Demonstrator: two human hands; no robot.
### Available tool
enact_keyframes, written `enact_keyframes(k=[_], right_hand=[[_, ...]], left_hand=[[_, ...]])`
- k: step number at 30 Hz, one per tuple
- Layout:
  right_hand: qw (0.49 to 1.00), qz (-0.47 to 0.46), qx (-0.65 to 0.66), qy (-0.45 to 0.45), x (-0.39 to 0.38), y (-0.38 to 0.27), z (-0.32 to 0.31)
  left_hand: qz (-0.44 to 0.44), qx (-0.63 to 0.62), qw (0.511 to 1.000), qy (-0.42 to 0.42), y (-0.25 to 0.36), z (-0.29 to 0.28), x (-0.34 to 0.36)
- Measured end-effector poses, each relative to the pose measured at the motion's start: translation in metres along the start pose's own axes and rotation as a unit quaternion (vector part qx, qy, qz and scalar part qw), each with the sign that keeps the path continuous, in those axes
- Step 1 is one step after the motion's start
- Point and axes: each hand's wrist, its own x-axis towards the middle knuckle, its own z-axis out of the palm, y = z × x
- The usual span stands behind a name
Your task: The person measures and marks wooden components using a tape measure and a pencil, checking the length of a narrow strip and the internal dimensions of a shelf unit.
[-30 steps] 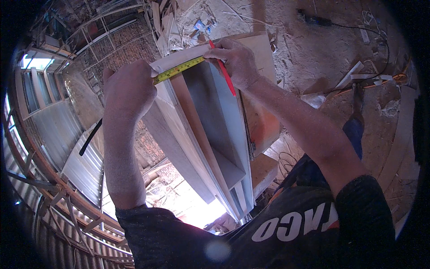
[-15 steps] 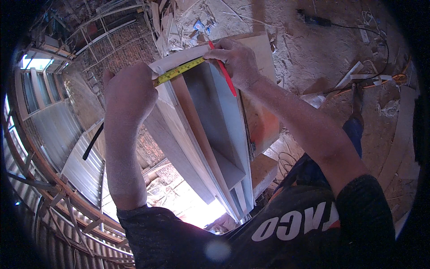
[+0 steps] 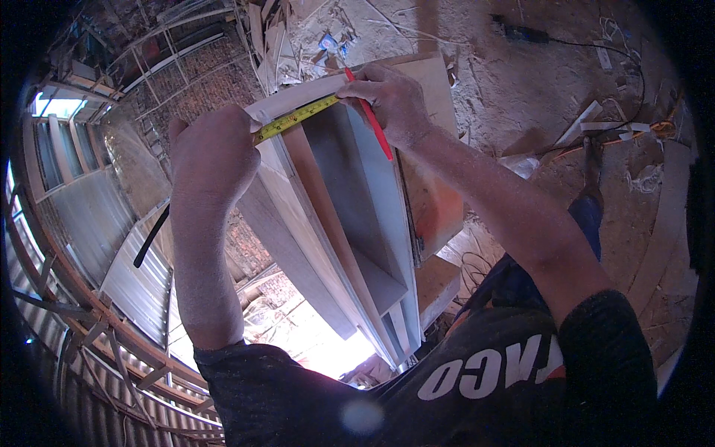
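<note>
A yellow tape measure [image 3: 299, 117] is stretched across the far end of a long wooden cabinet frame [image 3: 357, 216]. My left hand [image 3: 216, 147] is closed at the blade's left end, and the tape's case is hidden within the fist. A black strap [image 3: 153, 237] hangs beside that wrist. At the other end, my right hand [image 3: 391, 104] pinches the blade near the board's edge. A slim red pencil [image 3: 375, 128] is held in the same hand, slanting down past the fingers. Under the blade runs a pale board [image 3: 305, 95] along the frame's end.
Right of the frame stands a wooden panel [image 3: 430, 179] with an orange patch. A power cable [image 3: 637, 82] and wood scraps [image 3: 585, 123] lie on the dusty floor. Another person's bare foot and leg [image 3: 593, 167] show at the right. Corrugated sheets [image 3: 138, 276] stand at the left.
Hardly anything differs. My left hand has shifted very slightly left, and the black strap with it; the tape stays stretched across the frame.
</note>
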Motion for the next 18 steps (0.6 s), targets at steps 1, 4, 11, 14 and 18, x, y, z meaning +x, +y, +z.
enact_keyframes(k=[1,4,11,14,18], right_hand=[[1.0,-0.003,0.002,0.005,-0.0002,0.001,0.0001],[1.0,-0.009,0.016,0.012,-0.001,-0.0016,0.0015],[1.0,-0.005,0.011,0.008,-0.0006,-0.0013,0.0004],[1.0,-0.003,0.018,0.017,-0.0006,-0.001,0.0017],[1.0,0.001,0.012,0.021,-0.0007,0.0012,0.0055]], left_hand=[[0.003,0.0,1.0,0.005,-0.0003,0.0005,0.0007],[0.005,0.002,1.0,0.005,-0.0029,0.002,-0.0023],[0.004,-0.006,1.0,0.015,-0.0023,0.0021,-0.0025],[0.004,-0.011,1.0,0.016,-0.0017,0.001,-0.0022],[0.005,-0.012,1.0,0.016,-0.0006,0.0005,-0.0016]])
